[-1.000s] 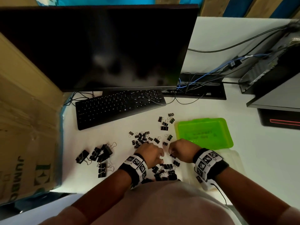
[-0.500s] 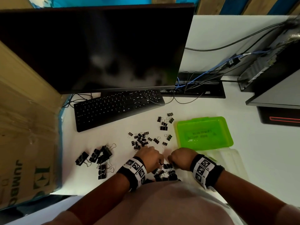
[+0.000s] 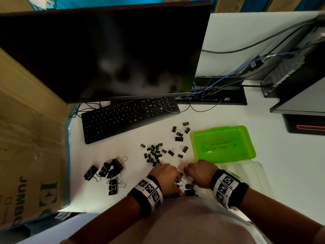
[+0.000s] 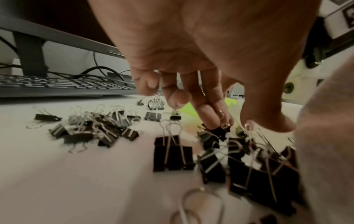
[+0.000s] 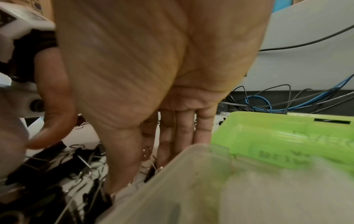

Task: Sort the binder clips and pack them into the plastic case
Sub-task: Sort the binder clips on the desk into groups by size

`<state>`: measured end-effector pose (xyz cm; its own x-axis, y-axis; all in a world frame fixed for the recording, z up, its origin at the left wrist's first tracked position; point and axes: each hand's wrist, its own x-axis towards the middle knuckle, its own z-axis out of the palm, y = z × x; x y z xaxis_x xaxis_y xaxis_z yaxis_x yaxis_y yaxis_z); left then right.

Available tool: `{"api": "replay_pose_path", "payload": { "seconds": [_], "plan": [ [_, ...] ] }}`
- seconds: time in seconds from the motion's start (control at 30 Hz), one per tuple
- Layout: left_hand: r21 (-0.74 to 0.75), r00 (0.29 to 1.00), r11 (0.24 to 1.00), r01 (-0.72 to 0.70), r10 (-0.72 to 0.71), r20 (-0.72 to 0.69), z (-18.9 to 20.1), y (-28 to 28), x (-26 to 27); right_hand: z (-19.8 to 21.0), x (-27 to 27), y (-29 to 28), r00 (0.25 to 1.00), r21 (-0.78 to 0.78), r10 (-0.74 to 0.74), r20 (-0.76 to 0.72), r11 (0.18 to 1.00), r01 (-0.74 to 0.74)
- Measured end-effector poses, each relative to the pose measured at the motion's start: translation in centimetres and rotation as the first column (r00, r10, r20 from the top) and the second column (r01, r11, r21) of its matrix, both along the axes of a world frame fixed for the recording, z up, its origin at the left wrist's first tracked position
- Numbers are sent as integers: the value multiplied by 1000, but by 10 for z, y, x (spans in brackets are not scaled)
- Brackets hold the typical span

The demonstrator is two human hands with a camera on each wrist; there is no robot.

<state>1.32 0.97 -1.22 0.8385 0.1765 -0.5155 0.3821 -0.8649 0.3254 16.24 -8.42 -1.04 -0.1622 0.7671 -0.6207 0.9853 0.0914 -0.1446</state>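
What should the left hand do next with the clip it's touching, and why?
Probably lift the small binder clip under the left hand fingertips and carry it to the small-clip cluster; the near pile still mixes sizes, and the clear case looks empty.

A large black flat-panel monitor (image 3: 105,53), its screen dark, stands at the back of a white counter (image 3: 281,173), with a black computer keyboard (image 3: 130,118) lying at a slant just in front of it. A tall brown cardboard box (image 3: 29,138) printed with dark green "JUMBO" lettering stands against the counter's left edge. To the right, tangled black and blue cables (image 3: 228,81) run toward a black computer tower (image 3: 299,67), and a black unit with a red stripe (image 3: 306,125) sits beneath a dark shelf.
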Motion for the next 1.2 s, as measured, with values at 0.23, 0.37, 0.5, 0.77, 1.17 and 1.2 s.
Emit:
{"api": "replay_pose_path", "payload": {
  "seconds": [0.23,0.37,0.5,0.77,1.17,1.2],
  "plan": [
    [-79,987,985,-156,153,-43,-6,0,-3,-4,0,-1,994,-49,-82,-69,996,79],
    [-132,976,967,-219,217,-36,-5,8,-7,-5,4,6,967,-117,-196,-162,977,178],
    [-176,956,940,-292,291,-33,-6,14,-10,-3,11,10,924,-139,-297,-239,953,271],
    [-119,968,960,-252,251,-21,-8,13,-12,8,36,28,833,-30,-426,-352,895,445],
    [37,993,994,107,-105,-51,-11,-3,5,10,73,106,638,192,-596,-487,640,744],
    [46,991,991,124,-121,-51,-11,-6,5,9,72,108,631,180,-600,-491,639,748]
  ]
}}
